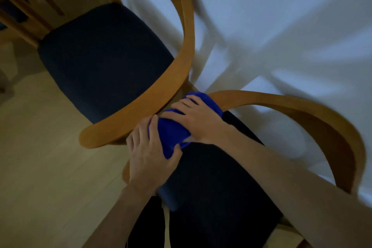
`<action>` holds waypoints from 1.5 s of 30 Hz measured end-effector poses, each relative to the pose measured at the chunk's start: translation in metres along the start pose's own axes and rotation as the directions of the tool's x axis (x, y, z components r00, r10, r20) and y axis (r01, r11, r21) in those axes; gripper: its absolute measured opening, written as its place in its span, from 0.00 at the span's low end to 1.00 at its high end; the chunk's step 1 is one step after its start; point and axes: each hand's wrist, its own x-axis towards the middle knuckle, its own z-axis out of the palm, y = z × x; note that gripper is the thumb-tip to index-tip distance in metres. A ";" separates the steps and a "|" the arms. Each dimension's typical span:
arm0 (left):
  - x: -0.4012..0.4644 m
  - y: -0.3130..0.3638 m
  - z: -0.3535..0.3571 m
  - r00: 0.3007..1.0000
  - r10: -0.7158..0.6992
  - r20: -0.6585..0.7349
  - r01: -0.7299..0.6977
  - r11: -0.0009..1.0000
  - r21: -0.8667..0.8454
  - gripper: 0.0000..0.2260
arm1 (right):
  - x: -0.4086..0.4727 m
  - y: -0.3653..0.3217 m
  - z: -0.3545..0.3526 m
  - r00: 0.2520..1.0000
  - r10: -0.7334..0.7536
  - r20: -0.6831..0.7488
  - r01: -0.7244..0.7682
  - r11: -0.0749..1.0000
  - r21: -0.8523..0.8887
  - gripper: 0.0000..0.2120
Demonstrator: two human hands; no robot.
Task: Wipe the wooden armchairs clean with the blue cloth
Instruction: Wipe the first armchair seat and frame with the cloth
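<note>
Far left: pale wood floor, dim light. Upper left, part of a wooden table or further furniture, blurred; cannot tell which.

Left-centre: first armchair, curved wooden arm-and-back rail looping round a dark blue seat cushion. The rail's near end sits just beside the hands.

Centre: left hand grips the lower end of the blue cloth, thumb curled up against the cloth's near edge, fingers wrapped over its far side. The cloth is bunched into a thick roll, lying over the left arm of the near chair where the two chairs almost meet.

Just right of that: right hand lies on top of the cloth's upper half, fingers fairly straight and spread, pressing it down onto the wood. So the cloth sits under the right palm and inside the left hand's curl, held at both ends. The arm rail beneath is mostly hidden by cloth and hands.

Right: second armchair, its rail sweeping away from under the cloth round to the far right, against a white wall. Dark seat cushion below the forearms.

Progress, as a judgement: wiping is under way on the near chair's left arm. No visible dust or wet streaks, so cannot tell which rails are already done. The long right-hand sweep of this rail appears still to be covered; the first chair's state is unknown.
</note>
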 end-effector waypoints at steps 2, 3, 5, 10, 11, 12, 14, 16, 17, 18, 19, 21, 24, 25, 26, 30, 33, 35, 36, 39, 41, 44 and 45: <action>0.014 0.017 0.009 0.995 0.097 0.016 -0.097 0.995 0.025 0.36 | -0.012 0.024 -0.001 0.996 0.088 -0.014 -0.088 0.996 0.007 0.42; 0.022 0.025 0.014 0.991 0.134 0.029 -0.135 0.990 0.036 0.37 | -0.020 0.035 -0.001 0.991 0.133 -0.025 -0.133 0.991 0.012 0.42; 0.039 0.042 0.024 0.977 0.201 0.065 -0.206 0.976 0.074 0.39 | -0.036 0.055 -0.003 0.974 0.222 -0.038 -0.221 0.975 0.018 0.42; 0.080 0.081 0.044 0.945 0.288 0.152 -0.312 0.934 0.172 0.46 | -0.082 0.101 -0.009 0.876 0.482 -0.006 -0.482 0.876 0.029 0.37; 0.086 0.088 0.048 0.937 0.306 0.167 -0.335 0.922 0.192 0.48 | -0.094 0.110 -0.010 0.846 0.534 -0.005 -0.533 0.846 0.025 0.34; 0.089 0.094 0.052 0.928 0.325 0.182 -0.360 0.908 0.213 0.49 | -0.105 0.119 -0.010 0.818 0.575 -0.009 -0.575 0.818 0.002 0.30; 0.093 0.102 0.060 0.913 0.354 0.203 -0.399 0.880 0.259 0.51 | -0.123 0.129 -0.010 0.780 0.625 -0.014 -0.625 0.779 -0.053 0.26; 0.096 0.105 0.066 0.905 0.374 0.202 -0.421 0.857 0.297 0.51 | -0.127 0.131 -0.010 0.760 0.650 -0.012 -0.648 0.757 -0.080 0.24; 0.097 0.104 0.068 0.900 0.393 0.191 -0.435 0.848 0.302 0.49 | -0.126 0.130 -0.009 0.751 0.660 -0.016 -0.658 0.747 -0.089 0.24; 0.099 0.102 0.069 0.891 0.419 0.174 -0.453 0.841 0.297 0.47 | -0.125 0.128 -0.008 0.742 0.670 -0.025 -0.669 0.737 -0.099 0.24; 0.101 0.100 0.069 0.880 0.446 0.162 -0.475 0.833 0.284 0.45 | -0.123 0.125 -0.008 0.732 0.680 -0.033 -0.679 0.726 -0.108 0.24; 0.101 0.095 0.068 0.857 0.491 0.156 -0.515 0.820 0.249 0.41 | -0.122 0.120 -0.008 0.712 0.702 -0.019 -0.697 0.705 -0.131 0.25; 0.095 0.084 0.064 0.845 0.509 0.162 -0.534 0.821 0.203 0.39 | -0.118 0.109 -0.006 0.700 0.714 0.020 -0.702 0.694 -0.159 0.27; 0.090 0.077 0.061 0.846 0.505 0.170 -0.531 0.825 0.196 0.39 | -0.115 0.102 -0.004 0.697 0.717 0.024 -0.707 0.692 -0.150 0.27; 0.085 0.069 0.058 0.847 0.500 0.178 -0.528 0.827 0.191 0.39 | -0.112 0.093 -0.003 0.694 0.720 0.021 -0.711 0.690 -0.135 0.26; 0.059 0.029 0.044 0.853 0.483 0.199 -0.517 0.834 0.192 0.38 | -0.096 0.047 0.005 0.680 0.732 0.022 -0.728 0.679 -0.093 0.25; 0.043 0.003 0.034 0.854 0.474 0.212 -0.512 0.839 0.185 0.37 | -0.085 0.014 0.007 0.677 0.734 0.047 -0.731 0.678 -0.077 0.28; 0.035 -0.009 0.031 0.858 0.465 0.221 -0.504 0.846 0.175 0.37 | -0.081 -0.002 0.006 0.676 0.734 0.067 -0.732 0.679 -0.058 0.28; 0.031 -0.012 0.030 0.861 0.456 0.224 -0.496 0.851 0.173 0.37 | -0.079 -0.007 0.006 0.672 0.737 0.077 -0.736 0.676 -0.049 0.28; 0.024 -0.016 0.025 0.872 0.447 0.198 -0.477 0.867 0.144 0.39 | -0.069 -0.023 0.001 0.662 0.744 0.087 -0.745 0.666 -0.026 0.25; 0.020 -0.017 0.021 0.860 0.484 0.161 -0.499 0.864 0.070 0.41 | -0.052 -0.041 -0.001 0.697 0.714 0.069 -0.716 0.698 0.011 0.22; 0.017 -0.018 0.017 0.853 0.509 0.115 -0.510 0.860 -0.022 0.41 | -0.025 -0.066 0.004 0.803 0.595 0.030 -0.595 0.803 0.018 0.23; 0.017 -0.018 0.016 0.853 0.511 0.108 -0.512 0.859 -0.023 0.40 | -0.022 -0.068 0.007 0.831 0.556 0.008 -0.556 0.831 0.010 0.24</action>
